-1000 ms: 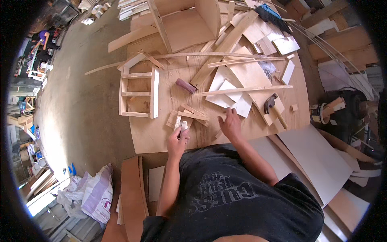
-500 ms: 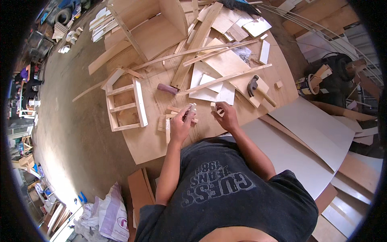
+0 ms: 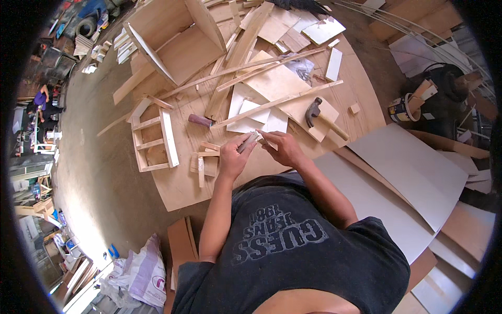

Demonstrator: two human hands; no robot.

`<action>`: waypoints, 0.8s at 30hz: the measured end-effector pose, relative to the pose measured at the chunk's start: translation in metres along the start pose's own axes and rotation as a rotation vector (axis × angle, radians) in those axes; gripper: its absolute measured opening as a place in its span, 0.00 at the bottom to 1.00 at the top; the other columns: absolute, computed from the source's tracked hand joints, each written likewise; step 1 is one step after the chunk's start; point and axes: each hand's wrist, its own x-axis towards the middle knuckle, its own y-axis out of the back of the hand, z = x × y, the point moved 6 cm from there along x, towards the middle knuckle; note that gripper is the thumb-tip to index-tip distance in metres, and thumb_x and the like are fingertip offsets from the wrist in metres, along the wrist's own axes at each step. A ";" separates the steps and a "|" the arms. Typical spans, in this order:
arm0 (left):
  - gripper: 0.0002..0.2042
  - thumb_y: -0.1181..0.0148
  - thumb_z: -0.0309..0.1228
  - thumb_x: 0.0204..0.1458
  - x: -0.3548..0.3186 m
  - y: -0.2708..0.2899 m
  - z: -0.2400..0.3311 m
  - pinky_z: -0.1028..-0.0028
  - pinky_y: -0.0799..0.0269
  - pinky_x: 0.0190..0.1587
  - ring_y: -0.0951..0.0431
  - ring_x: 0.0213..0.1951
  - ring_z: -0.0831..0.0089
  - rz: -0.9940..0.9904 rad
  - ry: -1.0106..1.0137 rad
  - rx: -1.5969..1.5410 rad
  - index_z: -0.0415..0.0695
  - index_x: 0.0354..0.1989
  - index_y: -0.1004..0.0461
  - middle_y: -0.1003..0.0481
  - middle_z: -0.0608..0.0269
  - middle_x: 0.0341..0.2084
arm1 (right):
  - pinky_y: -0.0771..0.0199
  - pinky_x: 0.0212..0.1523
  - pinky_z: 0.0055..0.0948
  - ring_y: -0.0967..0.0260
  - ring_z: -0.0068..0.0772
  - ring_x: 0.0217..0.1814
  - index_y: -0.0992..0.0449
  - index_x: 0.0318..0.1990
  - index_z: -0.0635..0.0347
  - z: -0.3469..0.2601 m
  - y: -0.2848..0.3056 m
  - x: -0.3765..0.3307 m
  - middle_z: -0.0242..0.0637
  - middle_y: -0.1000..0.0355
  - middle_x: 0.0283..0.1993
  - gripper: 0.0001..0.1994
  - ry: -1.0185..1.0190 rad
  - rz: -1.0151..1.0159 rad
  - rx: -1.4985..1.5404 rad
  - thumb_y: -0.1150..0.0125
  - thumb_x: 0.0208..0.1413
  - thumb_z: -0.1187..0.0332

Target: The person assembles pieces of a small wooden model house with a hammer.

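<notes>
My left hand (image 3: 235,156) is closed around a short pale wood strip (image 3: 250,142), its end pointing up between the fingers. Against the top of that strip, my right hand (image 3: 285,149) is closed on a small wood block, mostly hidden by its fingers. Both hands meet above the near part of the plywood tabletop (image 3: 178,193). Several short wood offcuts (image 3: 209,164) lie beside my left hand. Left of them stands a small wooden frame with crosspieces (image 3: 170,138). A purple-brown cylinder (image 3: 200,121) rests just beyond my hands.
A claw hammer (image 3: 327,120) lies on a board to the right, near a small wood block (image 3: 354,108). Long thin strips (image 3: 282,103) cross loose panels. An open plywood box (image 3: 191,55) stands at the far left. Large grey sheets (image 3: 408,172) lean at the right.
My right hand has moved left, bringing its block against the piece in my left hand. The view has shifted slightly, so the table's things sit further left.
</notes>
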 end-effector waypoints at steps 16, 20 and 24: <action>0.13 0.26 0.37 0.55 -0.008 -0.082 0.027 0.59 0.18 0.44 0.13 0.41 0.53 0.097 -0.152 0.455 0.46 0.46 0.12 0.14 0.56 0.40 | 0.16 0.50 0.48 0.17 0.57 0.49 0.17 0.61 0.55 0.078 0.016 -0.020 0.51 0.16 0.51 0.20 0.098 -0.126 0.168 0.31 0.61 0.73; 0.14 0.26 0.37 0.53 -0.007 -0.100 0.032 0.59 0.18 0.45 0.13 0.42 0.55 0.113 -0.207 0.520 0.47 0.46 0.11 0.13 0.57 0.41 | 0.16 0.49 0.47 0.17 0.57 0.49 0.16 0.57 0.58 0.097 0.023 -0.028 0.50 0.16 0.51 0.17 0.106 -0.099 0.204 0.30 0.61 0.73; 0.14 0.26 0.37 0.53 -0.002 -0.112 0.045 0.59 0.19 0.47 0.14 0.43 0.55 0.055 -0.192 0.565 0.48 0.47 0.11 0.13 0.59 0.42 | 0.15 0.49 0.44 0.16 0.55 0.47 0.16 0.58 0.58 0.100 0.040 -0.031 0.49 0.16 0.51 0.17 0.101 -0.097 0.188 0.29 0.61 0.74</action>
